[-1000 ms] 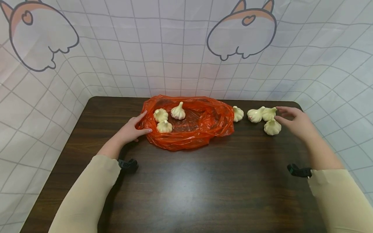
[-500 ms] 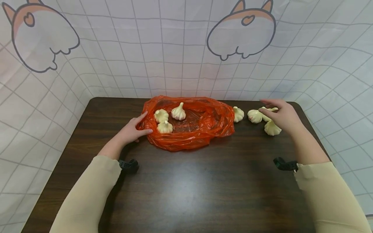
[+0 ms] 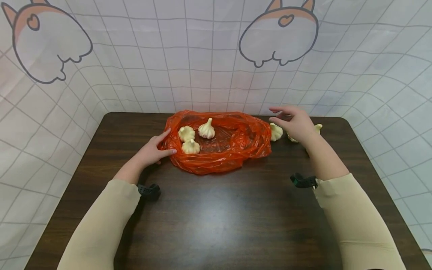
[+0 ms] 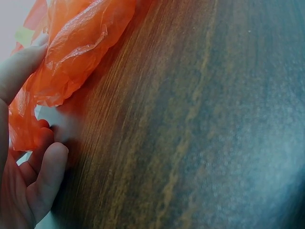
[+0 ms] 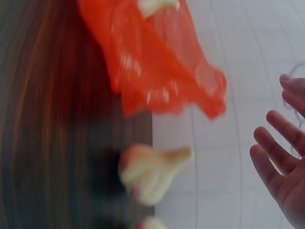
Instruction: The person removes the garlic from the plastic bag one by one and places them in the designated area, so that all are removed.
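An orange-red plastic bag (image 3: 219, 159) lies open-mouthed on the table with three garlic bulbs inside, one of them an upright bulb (image 3: 206, 129). My left hand (image 3: 148, 152) holds the bag's left end, thumb and index finger over its rim; lower fingers (image 4: 50, 171) curl outside it in the left wrist view. Beyond the bag's right end sits a loose garlic bulb (image 3: 276, 132), also seen as a blurred bulb (image 5: 150, 174) in the right wrist view. My right hand (image 3: 293, 122) hovers just right of this bulb, fingers spread and holding nothing. It partly hides more garlic (image 3: 318, 128).
The dark wooden table (image 3: 209, 210) extends in front of the bag. A white gridded cloth (image 3: 199, 75) with cartoon prints stands behind and along both sides. Dark wrist devices, including one on the right (image 3: 302, 181), sit under both wrists.
My right hand has travelled left, from the garlic cluster at the far right to the bulb beside the bag. My left hand, the bag and its bulbs look unchanged.
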`<state>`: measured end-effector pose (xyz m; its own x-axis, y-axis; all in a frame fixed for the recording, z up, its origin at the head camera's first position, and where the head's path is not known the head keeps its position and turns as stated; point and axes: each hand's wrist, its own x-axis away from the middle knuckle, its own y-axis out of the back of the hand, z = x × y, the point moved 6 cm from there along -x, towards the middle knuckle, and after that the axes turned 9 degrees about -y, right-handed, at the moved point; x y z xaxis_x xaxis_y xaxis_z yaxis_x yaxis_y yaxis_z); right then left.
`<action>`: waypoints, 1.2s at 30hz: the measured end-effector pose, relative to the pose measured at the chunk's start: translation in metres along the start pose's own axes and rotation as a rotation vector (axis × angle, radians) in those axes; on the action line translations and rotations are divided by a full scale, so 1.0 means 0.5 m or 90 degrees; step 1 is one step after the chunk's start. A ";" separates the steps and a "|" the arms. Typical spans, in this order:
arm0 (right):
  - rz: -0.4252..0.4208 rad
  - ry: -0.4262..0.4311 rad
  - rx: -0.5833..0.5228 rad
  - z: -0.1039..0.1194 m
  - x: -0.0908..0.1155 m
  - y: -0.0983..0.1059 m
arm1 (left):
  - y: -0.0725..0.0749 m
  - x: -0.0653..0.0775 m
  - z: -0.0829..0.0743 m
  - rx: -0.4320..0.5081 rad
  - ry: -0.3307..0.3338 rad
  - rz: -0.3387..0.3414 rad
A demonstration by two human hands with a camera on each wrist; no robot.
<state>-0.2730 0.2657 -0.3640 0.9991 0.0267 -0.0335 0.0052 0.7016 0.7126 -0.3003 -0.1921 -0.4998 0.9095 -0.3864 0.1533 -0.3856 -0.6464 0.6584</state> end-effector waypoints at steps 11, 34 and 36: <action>0.072 0.045 -0.042 0.095 -0.052 -0.117 | 0.000 0.001 -0.002 -0.003 0.002 0.001; 0.202 -0.014 0.102 0.145 -0.137 -0.306 | 0.004 0.002 0.001 -0.003 0.005 -0.004; 0.204 -0.017 0.121 0.150 -0.141 -0.313 | 0.004 0.001 0.001 -0.001 0.006 -0.005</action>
<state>-0.3413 0.1003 -0.4206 0.9518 0.2039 0.2292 -0.3034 0.5160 0.8011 -0.3004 -0.1939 -0.4988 0.9138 -0.3755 0.1551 -0.3784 -0.6481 0.6609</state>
